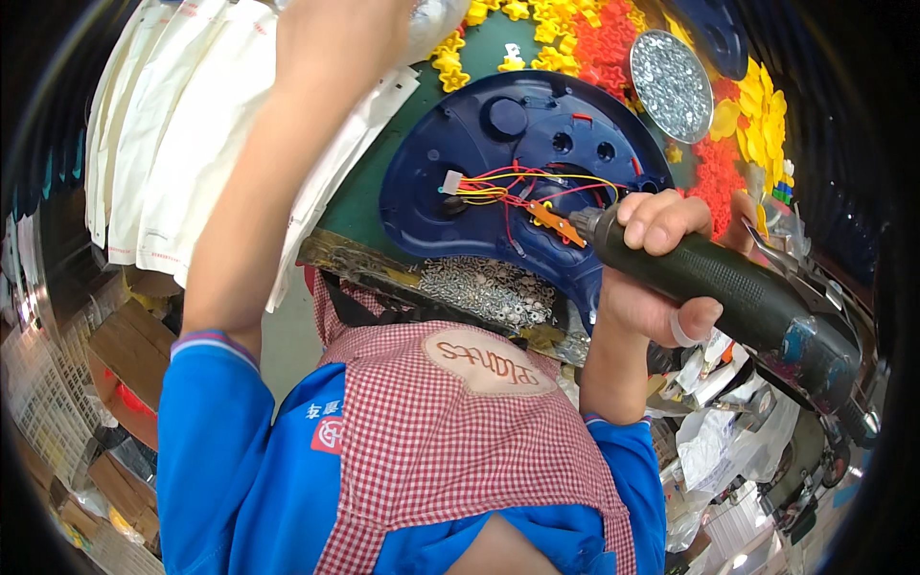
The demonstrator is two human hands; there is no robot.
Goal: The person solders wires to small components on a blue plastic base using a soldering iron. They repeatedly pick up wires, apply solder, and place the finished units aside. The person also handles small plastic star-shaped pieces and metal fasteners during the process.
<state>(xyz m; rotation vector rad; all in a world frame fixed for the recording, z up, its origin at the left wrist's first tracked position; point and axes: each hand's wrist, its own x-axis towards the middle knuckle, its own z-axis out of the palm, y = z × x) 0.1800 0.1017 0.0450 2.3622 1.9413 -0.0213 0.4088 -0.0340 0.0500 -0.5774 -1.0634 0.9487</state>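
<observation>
My right hand is wrapped around a dark power screwdriver. The screwdriver's tip points left, at an orange plastic strip in a dark blue moulded plastic shell. Red and yellow wires run through the shell to a white connector. Beside the right fingers, behind the screwdriver, is a shiny metal tool whose kind I cannot make out. My left hand reaches to the far edge, by a clear plastic bag; its fingers are out of sight.
White paper-like sheets or bags overlap at the left. A metal dish of screws stands far right, among yellow and red plastic pieces. Loose screws and washers fill a tray along the near edge of the green table.
</observation>
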